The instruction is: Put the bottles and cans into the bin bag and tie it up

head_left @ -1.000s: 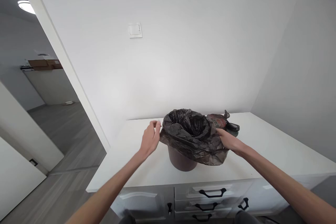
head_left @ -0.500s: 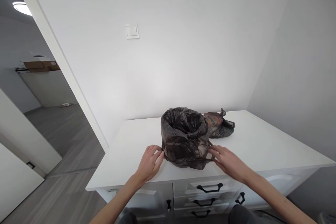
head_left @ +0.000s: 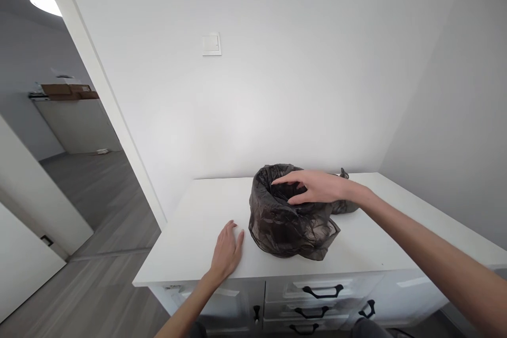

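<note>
A bin lined with a thin black plastic bag [head_left: 283, 229] stands on the white cabinet top, the bag folded down over its rim and hanging loosely round the outside. My right hand [head_left: 312, 186] is over the bin's mouth, fingers spread and apart, holding nothing. On the cabinet top left of the bin lies my left hand [head_left: 227, 249], fingers stretched out, a small gap from the bag. Behind my right wrist a second, knotted dark bag [head_left: 344, 207] is mostly hidden.
The white cabinet top [head_left: 190, 222] runs back to a white wall with a light switch [head_left: 212, 44]. Below its front edge are drawers with black handles [head_left: 322, 291]. A doorway at left opens onto a grey floor [head_left: 114, 185], with cardboard boxes [head_left: 65, 91] beyond.
Both hands have let go of the bag's sides. My right hand has risen over the bin's mouth; my left has settled on the cabinet top. The view has shifted slightly.
</note>
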### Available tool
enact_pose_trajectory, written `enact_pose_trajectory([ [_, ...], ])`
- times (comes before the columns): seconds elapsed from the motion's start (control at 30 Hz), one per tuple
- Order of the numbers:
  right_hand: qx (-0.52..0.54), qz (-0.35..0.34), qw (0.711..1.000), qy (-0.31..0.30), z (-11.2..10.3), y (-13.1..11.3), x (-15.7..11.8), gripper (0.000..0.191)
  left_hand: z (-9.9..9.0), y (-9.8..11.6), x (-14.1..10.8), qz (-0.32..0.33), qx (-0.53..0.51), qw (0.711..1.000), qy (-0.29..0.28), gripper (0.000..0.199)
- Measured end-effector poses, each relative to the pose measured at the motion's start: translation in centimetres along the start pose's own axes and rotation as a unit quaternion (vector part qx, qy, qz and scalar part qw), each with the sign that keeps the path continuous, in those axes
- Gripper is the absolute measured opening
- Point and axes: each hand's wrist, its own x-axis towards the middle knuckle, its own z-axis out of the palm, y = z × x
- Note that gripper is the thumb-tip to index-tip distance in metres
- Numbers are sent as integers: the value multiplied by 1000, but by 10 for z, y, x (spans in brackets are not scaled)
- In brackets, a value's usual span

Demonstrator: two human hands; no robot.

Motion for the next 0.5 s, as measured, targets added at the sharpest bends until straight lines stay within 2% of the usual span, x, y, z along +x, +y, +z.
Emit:
enact_pose_trajectory([
  [0.07, -7, 10, 999, -51, 5, 4, 23, 64, 4, -1, -3, 15, 15, 1000, -9, 40],
  [0.13, -17, 24, 995, -97, 13, 6, 38, 62, 7, -3, -5, 28, 28, 999, -16, 43],
  [0.23, -32, 37, 991, -126, 20, 2, 45, 52, 12, -8, -7, 40, 44, 998, -21, 44],
  [0.33, -31, 52, 996, -67, 13, -6, 33, 44, 17, -14, -7, 65, 77, 995, -21, 42],
  [0.43, -43, 86, 994, 47, 1, -6, 11, 36, 22, -19, -8, 88, 107, 990, -22, 40],
  [0.5, -78, 116, 982, 129, -2, 4, -3, 34, 24, -21, -7, 93, 115, 989, -23, 40],
])
